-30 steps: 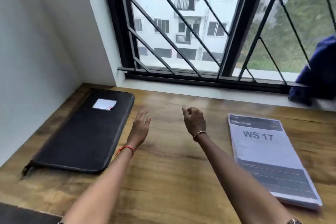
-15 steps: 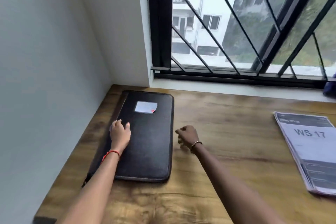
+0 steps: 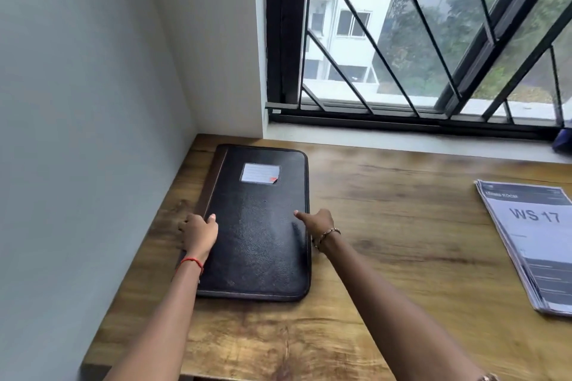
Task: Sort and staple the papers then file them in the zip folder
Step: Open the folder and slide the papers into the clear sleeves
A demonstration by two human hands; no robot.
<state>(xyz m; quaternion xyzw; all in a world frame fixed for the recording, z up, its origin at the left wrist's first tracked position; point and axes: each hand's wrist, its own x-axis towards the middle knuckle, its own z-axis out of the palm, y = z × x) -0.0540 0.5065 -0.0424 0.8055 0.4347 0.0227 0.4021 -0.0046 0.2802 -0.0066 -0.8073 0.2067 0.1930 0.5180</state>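
Observation:
A black zip folder (image 3: 257, 238) with a white label lies closed on the wooden table (image 3: 402, 226), near the left wall. My left hand (image 3: 198, 230) grips its left edge, thumb on top of the cover. My right hand (image 3: 315, 221) rests on the folder's right edge, thumb pressed onto the cover and fingers curled down over the side. A stack of papers (image 3: 535, 241) headed "WS 17" lies flat at the far right of the table, apart from both hands.
A grey wall (image 3: 77, 133) runs along the table's left side. A barred window (image 3: 418, 40) and its sill stand behind the table. A bit of blue cloth (image 3: 563, 141) shows at the right edge of the sill.
Both hands moved left onto the folder; the left now grips its left edge and the right reached its right edge. My view swung left, so the papers shifted to the right.

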